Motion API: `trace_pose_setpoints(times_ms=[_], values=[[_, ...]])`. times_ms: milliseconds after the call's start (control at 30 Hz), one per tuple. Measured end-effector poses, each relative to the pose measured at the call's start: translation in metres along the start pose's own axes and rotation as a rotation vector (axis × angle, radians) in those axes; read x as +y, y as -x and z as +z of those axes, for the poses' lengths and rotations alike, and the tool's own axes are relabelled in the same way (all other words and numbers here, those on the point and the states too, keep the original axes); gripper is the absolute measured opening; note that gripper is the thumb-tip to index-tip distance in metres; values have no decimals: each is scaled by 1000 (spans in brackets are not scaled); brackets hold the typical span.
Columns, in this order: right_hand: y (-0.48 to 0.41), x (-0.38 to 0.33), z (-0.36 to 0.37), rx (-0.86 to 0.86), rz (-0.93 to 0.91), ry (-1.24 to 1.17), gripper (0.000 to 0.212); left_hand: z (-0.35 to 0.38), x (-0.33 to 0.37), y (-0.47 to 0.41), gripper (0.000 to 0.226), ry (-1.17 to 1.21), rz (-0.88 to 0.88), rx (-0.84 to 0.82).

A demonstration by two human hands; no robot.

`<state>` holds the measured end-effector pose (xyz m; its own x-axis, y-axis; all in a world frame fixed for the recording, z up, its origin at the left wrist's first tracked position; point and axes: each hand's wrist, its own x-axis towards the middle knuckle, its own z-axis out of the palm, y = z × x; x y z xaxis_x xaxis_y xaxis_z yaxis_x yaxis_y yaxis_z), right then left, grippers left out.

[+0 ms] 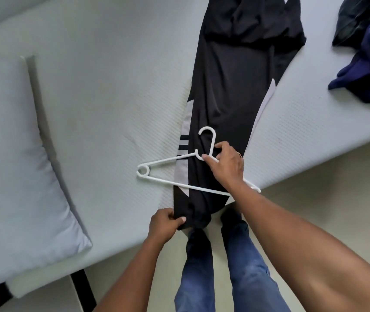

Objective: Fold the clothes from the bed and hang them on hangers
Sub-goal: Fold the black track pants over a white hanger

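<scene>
A long pair of black track trousers with grey side panels and short white stripes (229, 86) lies stretched lengthwise on the pale, textured mattress of the bed (112, 97). Its rumpled waist end is far from the person and its narrow leg end reaches the near edge of the bed. A white plastic clothes hanger (193, 187) lies flat across the lower part of the trousers, and both its sloping arm and its straight bottom bar show on top of the cloth. Its hook points up the bed. One end, with a small ring, rests on the bare mattress to the left, and the other end pokes past the bed's edge on the right.

The right hand (226, 165) grips the hanger at the neck just below the hook, thumb and fingers curled round the plastic (a ring shows on one finger). The left hand (163, 224) pinches the cuff end of the trousers at the mattress edge, thumb on top of the fabric.

A pale grey pillow (10, 154) rests on the bed well to the left. A loose heap of navy and dark clothes (368, 64) sits on the mattress at the upper right, apart from the trousers. Below, the person's legs in blue jeans (242, 266) stand on the light floor (314, 176) against the bed.
</scene>
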<state>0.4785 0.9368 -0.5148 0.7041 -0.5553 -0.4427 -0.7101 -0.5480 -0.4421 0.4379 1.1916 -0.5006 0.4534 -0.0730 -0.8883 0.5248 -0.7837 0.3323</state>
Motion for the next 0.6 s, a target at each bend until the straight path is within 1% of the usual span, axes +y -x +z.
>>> trace_pose_setpoints(times_ms=[33, 133, 167, 233, 300, 367, 433, 533, 600], values=[[-1, -2, 2, -10, 20, -15, 44, 1, 1, 0, 9, 46, -10, 20], [-3, -7, 2, -62, 88, -76, 25, 0, 6, 0, 6, 253, -68, 69], [-2, -8, 1, -86, 114, -138, 22, -2, 7, 0, 4, 301, -82, 94], [3, -10, -2, -159, 171, -352, 15, -6, 6, 5, 2, 355, -95, 169], [13, -10, -9, -253, 181, -502, 9, -11, 4, 9, 4, 373, -95, 240], [25, -5, -13, -340, 182, -575, 11, -15, 0, 11, 8, 376, -111, 281], [34, 6, -13, -423, 178, -599, 13, -17, -4, 11, 10, 393, -122, 337], [47, 16, -11, -561, 177, -616, 13, -24, -5, 11, 14, 342, -105, 483], [57, 20, -9, -592, 193, -669, 14, -27, -5, 13, 17, 321, -84, 510]])
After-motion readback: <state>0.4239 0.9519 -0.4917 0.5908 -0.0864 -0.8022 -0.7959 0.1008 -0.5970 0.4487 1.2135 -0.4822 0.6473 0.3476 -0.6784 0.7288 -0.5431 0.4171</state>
